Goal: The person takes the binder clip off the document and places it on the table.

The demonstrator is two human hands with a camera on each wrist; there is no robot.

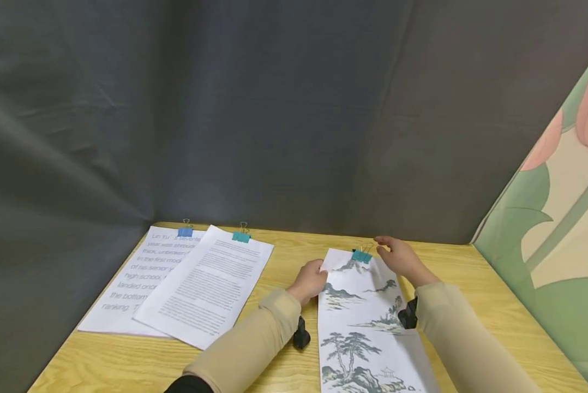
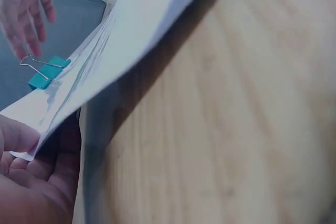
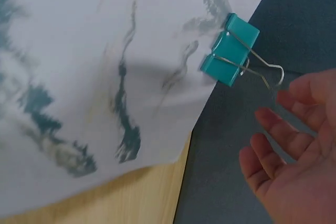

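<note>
Sheets of paper (image 1: pixel 345 314) printed with ink landscapes lie at the right of the wooden table. A teal binder clip (image 1: pixel 361 256) sits on their far edge, its wire handles standing out in the right wrist view. My left hand (image 1: pixel 310 281) pinches the paper's left edge near the far corner, thumb on top and fingers beneath, and that edge is lifted a little off the table. Just beyond the clip, my right hand (image 3: pixel 294 150) has its fingers spread and slightly bent; its fingertips are close to the wire handles, with nothing held.
Two more clipped paper stacks overlap at the left: large-print pages (image 1: pixel 122 284) with a blue binder clip (image 1: pixel 185 232), and small-print pages (image 1: pixel 210 284) with a teal clip (image 1: pixel 241 237). A dark curtain (image 1: pixel 284 120) hangs behind the table (image 1: pixel 289 245). A floral panel (image 1: pixel 559 234) stands right.
</note>
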